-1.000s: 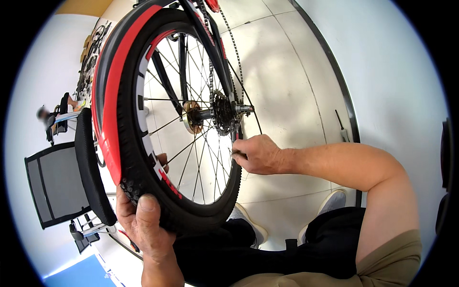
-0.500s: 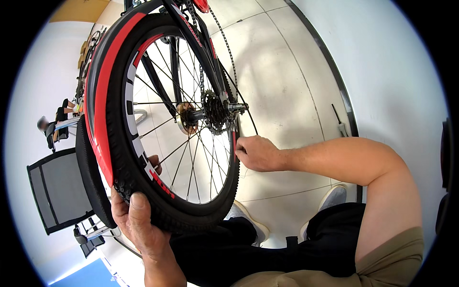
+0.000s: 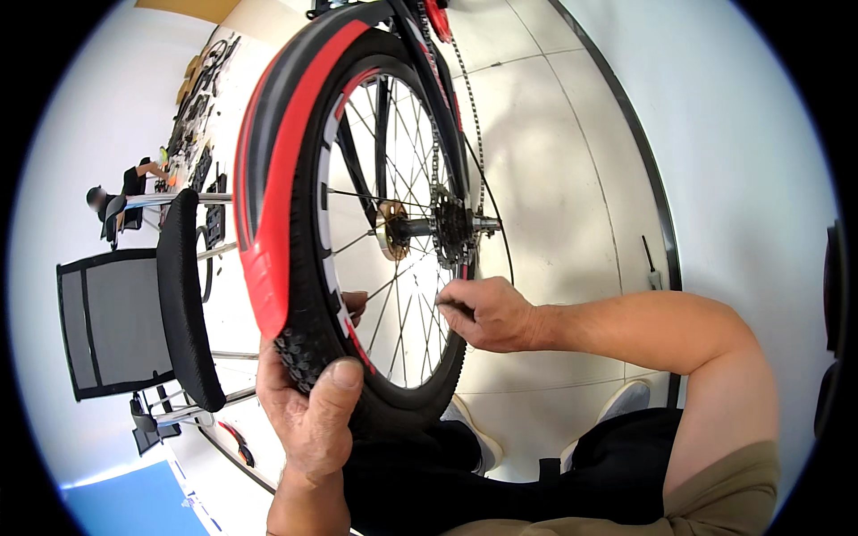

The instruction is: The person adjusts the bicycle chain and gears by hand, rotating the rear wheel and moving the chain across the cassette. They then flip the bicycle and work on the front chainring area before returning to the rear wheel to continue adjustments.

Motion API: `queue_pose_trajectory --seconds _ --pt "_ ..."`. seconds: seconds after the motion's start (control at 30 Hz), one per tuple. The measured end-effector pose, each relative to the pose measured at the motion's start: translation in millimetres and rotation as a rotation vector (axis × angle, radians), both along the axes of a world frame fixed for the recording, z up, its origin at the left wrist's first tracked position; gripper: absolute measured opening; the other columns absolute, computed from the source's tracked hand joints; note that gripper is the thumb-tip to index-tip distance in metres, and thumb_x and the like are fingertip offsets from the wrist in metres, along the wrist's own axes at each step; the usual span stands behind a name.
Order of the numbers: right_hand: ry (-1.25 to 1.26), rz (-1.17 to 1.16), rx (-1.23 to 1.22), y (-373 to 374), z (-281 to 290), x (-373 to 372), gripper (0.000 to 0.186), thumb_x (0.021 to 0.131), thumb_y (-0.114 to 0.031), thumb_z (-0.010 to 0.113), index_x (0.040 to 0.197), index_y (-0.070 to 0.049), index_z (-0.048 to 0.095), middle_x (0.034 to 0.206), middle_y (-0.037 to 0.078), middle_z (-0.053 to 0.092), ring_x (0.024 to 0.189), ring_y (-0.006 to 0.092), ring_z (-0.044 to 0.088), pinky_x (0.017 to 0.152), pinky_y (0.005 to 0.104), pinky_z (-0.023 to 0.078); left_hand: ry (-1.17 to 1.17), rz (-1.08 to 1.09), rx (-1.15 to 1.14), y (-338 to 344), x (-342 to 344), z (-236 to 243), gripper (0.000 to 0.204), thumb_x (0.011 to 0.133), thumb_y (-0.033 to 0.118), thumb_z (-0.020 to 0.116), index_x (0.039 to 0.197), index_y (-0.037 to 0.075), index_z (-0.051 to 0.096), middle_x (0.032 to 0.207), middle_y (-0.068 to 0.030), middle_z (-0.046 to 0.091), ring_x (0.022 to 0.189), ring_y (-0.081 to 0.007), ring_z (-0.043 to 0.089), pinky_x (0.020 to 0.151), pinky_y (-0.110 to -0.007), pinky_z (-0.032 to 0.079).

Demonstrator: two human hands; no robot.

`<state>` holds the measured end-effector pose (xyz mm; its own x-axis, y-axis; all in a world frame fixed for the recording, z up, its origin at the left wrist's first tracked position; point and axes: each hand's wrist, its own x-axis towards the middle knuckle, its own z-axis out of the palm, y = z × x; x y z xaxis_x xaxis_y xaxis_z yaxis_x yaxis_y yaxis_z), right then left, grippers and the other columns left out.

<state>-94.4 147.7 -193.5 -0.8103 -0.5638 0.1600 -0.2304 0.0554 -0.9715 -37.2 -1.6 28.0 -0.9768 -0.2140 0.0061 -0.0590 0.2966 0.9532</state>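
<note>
A bicycle's rear wheel (image 3: pixel 407 382) stands upright before me, with a black knobbly tyre, thin spokes and a rim with white and red markings. My left hand (image 3: pixel 313 406) is closed round the tyre at its near left side, fingertips showing through the spokes. Close to it ends a red and black mudguard (image 3: pixel 271 295). At the wheel's right edge my right hand (image 3: pixel 490 314) has its fingers curled into a pinch near the rim and spokes; what lies between them is hidden. Beyond it are the cassette (image 3: pixel 453 228), the hub axle (image 3: pixel 487 224) and the hanging chain (image 3: pixel 474 98).
A black mesh chair (image 3: pixel 116 326) stands at the left. Farther off, a person (image 3: pixel 134 183) reaches toward parts spread on the floor. A thin tool with a pale handle (image 3: pixel 654 279) lies by the right wall (image 3: pixel 742 179). My shoes (image 3: pixel 626 400) are below.
The wheel and mudguard have shifted right in the picture, my left hand with them. My right hand sits slightly lower, its fingers now overlapping the rim and spokes.
</note>
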Motion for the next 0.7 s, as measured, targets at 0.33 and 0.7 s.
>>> queue_pose_trajectory --seconds 0.33,0.7 --pt "-0.176 -0.226 0.064 6 9 -30 0.028 0.095 -0.023 0.074 0.095 0.001 0.061 0.071 0.01 0.067 0.062 0.0174 0.062 0.062 0.0318 0.051 -0.025 0.006 0.025 -4 0 0 0.071 0.085 0.03 0.083 0.138 -0.005 0.05 0.124 -0.0182 0.067 0.09 -0.0117 0.062 0.085 -0.027 0.051" --pt "0.023 -0.188 0.091 10 1 -37 0.022 0.09 -0.024 0.074 0.091 -0.006 0.062 0.071 0.007 0.07 0.062 0.0255 0.068 0.06 0.0366 0.055 -0.03 -0.009 0.034 -3 0 2 0.068 0.087 0.029 0.083 0.136 -0.006 0.051 0.122 -0.017 0.067 0.086 -0.0105 0.06 0.08 -0.026 0.05"
